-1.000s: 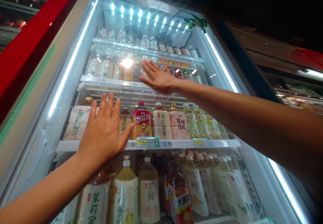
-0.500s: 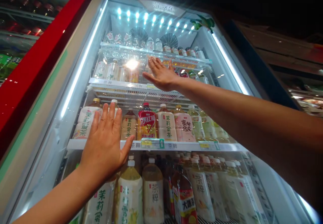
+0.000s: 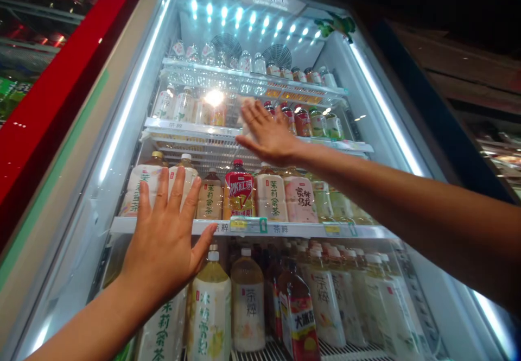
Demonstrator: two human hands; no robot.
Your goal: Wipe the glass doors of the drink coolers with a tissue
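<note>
Against the lit fridge door [image 3: 77,263], left grip [image 3: 163,247] and right grip [image 3: 271,135] lie spread flat and empty; leaning harder could make the palms slip on the glass.

Left hand [image 3: 165,247] raised, palm forward, fingers spread, thumb out to its right; right hand [image 3: 271,135] higher, arm outstretched, fingers flat, seemingly pressing forward

Bright fridge, dark surroundings.
Vertical white light strips [image 3: 127,92] and ceiling LED dots [image 3: 244,16] light the glass-fronted drinks fridge [image 3: 87,225]; a white glare spot [image 3: 214,97] flares; the edges bow.
</note>
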